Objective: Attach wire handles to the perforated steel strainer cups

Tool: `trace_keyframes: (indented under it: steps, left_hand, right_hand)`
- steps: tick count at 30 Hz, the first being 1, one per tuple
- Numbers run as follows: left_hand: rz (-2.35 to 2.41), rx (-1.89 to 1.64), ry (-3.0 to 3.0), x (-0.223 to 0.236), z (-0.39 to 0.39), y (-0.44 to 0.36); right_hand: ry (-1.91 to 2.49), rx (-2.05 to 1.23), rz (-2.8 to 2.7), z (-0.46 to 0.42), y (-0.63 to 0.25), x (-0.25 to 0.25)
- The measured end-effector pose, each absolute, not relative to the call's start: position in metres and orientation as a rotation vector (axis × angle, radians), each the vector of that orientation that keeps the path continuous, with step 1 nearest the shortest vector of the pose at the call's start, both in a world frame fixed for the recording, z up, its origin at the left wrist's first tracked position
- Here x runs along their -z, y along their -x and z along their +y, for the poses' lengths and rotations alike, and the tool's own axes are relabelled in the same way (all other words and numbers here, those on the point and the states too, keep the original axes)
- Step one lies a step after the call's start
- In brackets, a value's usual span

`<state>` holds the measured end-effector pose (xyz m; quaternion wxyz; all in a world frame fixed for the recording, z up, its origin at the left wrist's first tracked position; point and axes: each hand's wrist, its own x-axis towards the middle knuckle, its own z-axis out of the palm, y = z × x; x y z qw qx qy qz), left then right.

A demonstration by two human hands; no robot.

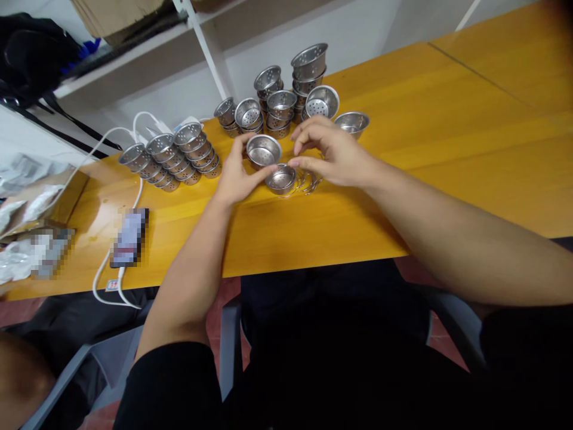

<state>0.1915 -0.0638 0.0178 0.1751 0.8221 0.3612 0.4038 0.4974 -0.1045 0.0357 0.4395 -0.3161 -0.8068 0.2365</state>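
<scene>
My left hand (237,170) is closed around a shallow perforated metal cup (264,152), with the thumb across its near side. Just in front sits a smaller metal cup (282,180), close to the left thumb tip. My right hand (329,152) hovers at the right of both cups, its thumb and curled fingers apart. The right thumb tip is near the smaller cup's rim, and nothing shows between the fingers. Several thin wire rings (310,182) lie under the right hand, partly hidden by it.
Stacked perforated cups stand behind the hands (281,107) and to the left (170,155). One metal cup (353,124) sits at the right. A phone (129,237) with a white cable lies on the wooden table (470,149). Plastic bags (22,257) are at far left.
</scene>
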Motion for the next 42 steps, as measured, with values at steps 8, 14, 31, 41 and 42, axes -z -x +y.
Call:
trace_keyframes:
  steps: [8, 14, 31, 41, 42]
  left_hand:
    - [1.449, -1.238, -2.097, 0.022, -0.015, -0.155]
    - [1.597, -1.217, -2.062, 0.034, -0.003, -0.146]
    - [0.926, -0.798, -2.274, -0.005, -0.074, -0.2]
    - [0.906, -0.983, -2.339, -0.011, -0.077, -0.209]
    - [0.898, -0.993, -2.355, -0.014, -0.08, -0.211]
  right_hand:
    - [1.093, -0.379, -2.16, -0.073, -0.533, -0.019]
    - [1.368, -0.387, -2.302, -0.062, -0.548, -0.014]
    - [1.312, -0.408, -2.222, -0.077, -0.541, -0.024]
    - [0.841, -0.472, -2.223, -0.115, -0.491, -0.035]
    - [0.833, -0.457, -2.226, -0.116, -0.489, -0.034]
